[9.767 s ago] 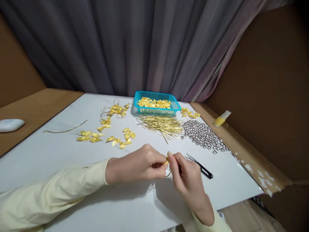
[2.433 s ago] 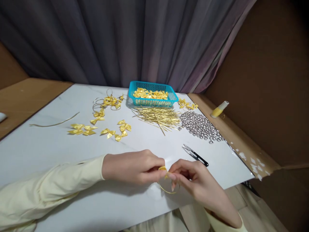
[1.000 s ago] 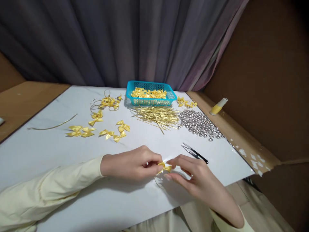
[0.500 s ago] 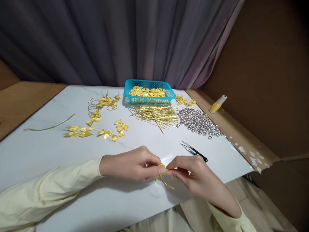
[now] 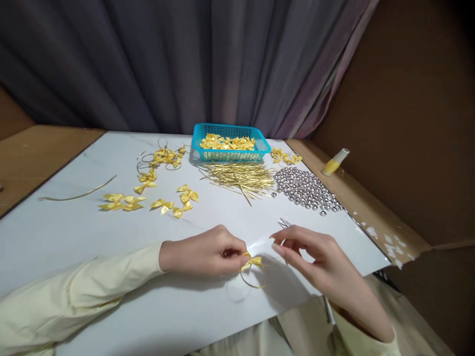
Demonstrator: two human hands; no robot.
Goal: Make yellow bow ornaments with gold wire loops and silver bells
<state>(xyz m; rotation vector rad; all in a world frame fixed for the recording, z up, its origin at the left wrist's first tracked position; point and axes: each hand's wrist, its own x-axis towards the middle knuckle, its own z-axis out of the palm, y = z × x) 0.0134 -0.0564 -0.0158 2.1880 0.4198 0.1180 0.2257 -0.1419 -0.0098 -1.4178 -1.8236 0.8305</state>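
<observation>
In the head view, your right hand [image 5: 321,257] had come off the yellow bow [image 5: 254,262] since half a second earlier, curling at lower right, its pinch narrowly parted; your left hand [image 5: 206,251], knuckles up, gripped the bow at lower centre.

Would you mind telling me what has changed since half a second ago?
The right hand has let go of the yellow bow and moved rightward and slightly up in the view, now covering the handles of the thread snips. The left hand still pinches the bow; the blue basket, gold ties and silver beads stayed put.
</observation>
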